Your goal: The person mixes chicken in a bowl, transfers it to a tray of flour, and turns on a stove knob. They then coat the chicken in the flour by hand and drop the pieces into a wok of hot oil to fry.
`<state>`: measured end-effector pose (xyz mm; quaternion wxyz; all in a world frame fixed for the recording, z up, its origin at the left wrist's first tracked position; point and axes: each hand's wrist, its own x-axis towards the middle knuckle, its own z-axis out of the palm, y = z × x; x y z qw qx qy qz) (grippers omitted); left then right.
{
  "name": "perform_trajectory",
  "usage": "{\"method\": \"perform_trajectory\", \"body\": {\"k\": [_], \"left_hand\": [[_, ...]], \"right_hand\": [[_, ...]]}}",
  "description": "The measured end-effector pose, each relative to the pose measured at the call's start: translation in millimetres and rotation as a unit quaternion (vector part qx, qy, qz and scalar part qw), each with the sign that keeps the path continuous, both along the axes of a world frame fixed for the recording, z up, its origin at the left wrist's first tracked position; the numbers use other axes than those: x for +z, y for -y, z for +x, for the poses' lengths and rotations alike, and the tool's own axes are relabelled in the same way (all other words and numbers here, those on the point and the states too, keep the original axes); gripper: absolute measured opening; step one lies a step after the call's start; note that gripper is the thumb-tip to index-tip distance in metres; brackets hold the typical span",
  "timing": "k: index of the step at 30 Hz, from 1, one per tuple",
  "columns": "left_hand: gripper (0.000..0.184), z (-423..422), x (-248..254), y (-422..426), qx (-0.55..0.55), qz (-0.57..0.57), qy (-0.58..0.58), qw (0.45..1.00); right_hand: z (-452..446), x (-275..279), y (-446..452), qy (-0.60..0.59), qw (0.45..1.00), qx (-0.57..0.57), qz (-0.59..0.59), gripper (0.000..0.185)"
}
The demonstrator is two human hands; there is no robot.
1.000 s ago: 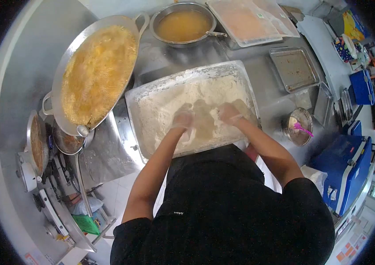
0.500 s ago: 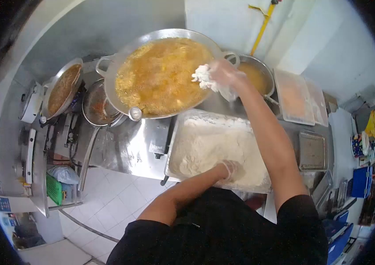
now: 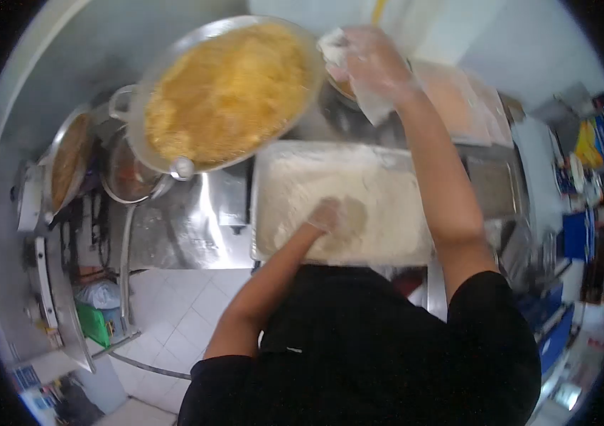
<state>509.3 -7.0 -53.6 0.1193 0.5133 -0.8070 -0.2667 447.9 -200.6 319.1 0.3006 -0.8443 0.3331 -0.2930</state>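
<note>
My right hand (image 3: 375,65), in a loose clear plastic glove, is raised beside the right rim of a wide wok (image 3: 138,78) of bubbling yellow oil. Its fingers are closed on a white flour-coated piece (image 3: 333,48), blurred by motion; what lies under the coating I cannot make out. Lower down, my left hand (image 3: 326,214) is in the pale flour (image 3: 380,206) that fills a large rectangular metal tray (image 3: 337,148). Its fingers are blurred and partly hidden by flour, next to a darker hollow.
A thermometer dial (image 3: 182,168) sits at the wok's near rim. Further left are a strainer with a long handle (image 3: 126,248) and another pan (image 3: 67,167) of brown contents. Clear-lidded containers (image 3: 458,103) stand right of my right forearm, with a shallow metal tray (image 3: 495,186) nearer.
The camera view has shifted, moving the wok up and left in the picture. My right hand has gone from over the wok's right side to beyond its rim, still gripping the coated piece.
</note>
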Motion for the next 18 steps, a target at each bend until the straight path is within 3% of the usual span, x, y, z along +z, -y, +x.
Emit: {"method": "perform_trajectory", "body": {"k": [2,3,4,5,6,7,8,11,12,14,15,16,17,18], "left_hand": [[0.023,4.5,48.9,0.4,0.09,0.112,-0.07,0.987],[0.022,2.1,47.8,-4.1,0.124,0.089,-0.112,0.982],[0.023,0.0,46.7,-9.9,0.161,0.064,-0.153,0.973],[0.026,-1.7,47.7,-9.4,0.2,0.036,-0.191,0.96],[0.026,-4.5,51.3,-6.0,0.193,0.017,-0.163,0.968],[0.027,-7.4,56.6,-1.3,0.183,-0.004,-0.134,0.974],[0.028,-10.4,58.9,1.2,0.173,-0.022,-0.105,0.979],[0.027,-5.6,55.3,22.0,0.228,0.108,-0.058,0.966],[0.026,-6.4,60.9,18.2,0.285,0.182,-0.178,0.924],[0.024,-4.0,70.5,12.8,0.383,0.312,-0.397,0.773],[0.024,3.2,58.7,11.2,0.385,0.303,-0.376,0.787],[0.024,5.1,54.0,9.8,0.28,0.219,-0.239,0.904],[0.024,4.2,63.2,6.8,0.16,0.126,-0.092,0.975],[0.024,3.6,66.0,-0.4,0.03,0.029,0.059,0.997]], "right_hand": [[-74.6,-24.5,-35.1,-0.106,0.992,-0.064,-0.022,0.025],[-107.9,-57.1,-39.8,-0.172,0.98,-0.095,-0.004,0.023],[-133.1,-95.5,-42.1,-0.347,0.926,-0.14,-0.052,0.02],[-171.7,-162.1,-34.1,-0.361,0.925,-0.115,-0.009,0.023],[-208.0,-258.7,-29.0,-0.384,0.906,-0.172,0.038,0.024],[-217.7,-305.7,-38.2,-0.457,0.876,-0.151,0.018,0.026],[-226.7,-330.6,-52.0,-0.526,0.841,-0.128,0.001,0.028],[-223.6,-348.9,-65.8,-0.523,0.841,-0.134,-0.029,0.032],[-221.7,-348.8,-68.5,-0.517,0.845,-0.132,0.032,0.033],[-219.3,-351.0,-66.0,-0.498,0.845,-0.127,0.151,0.035],[-214.8,-357.0,-75.3,-0.41,0.897,-0.119,0.112,0.034],[-208.9,-363.4,-89.2,-0.318,0.939,-0.11,0.068,0.033],[-203.8,-369.9,-102.9,-0.223,0.969,-0.101,0.024,0.032],[-195.1,-361.9,-118.8,-0.24,0.968,-0.078,-0.008,0.031]]}}
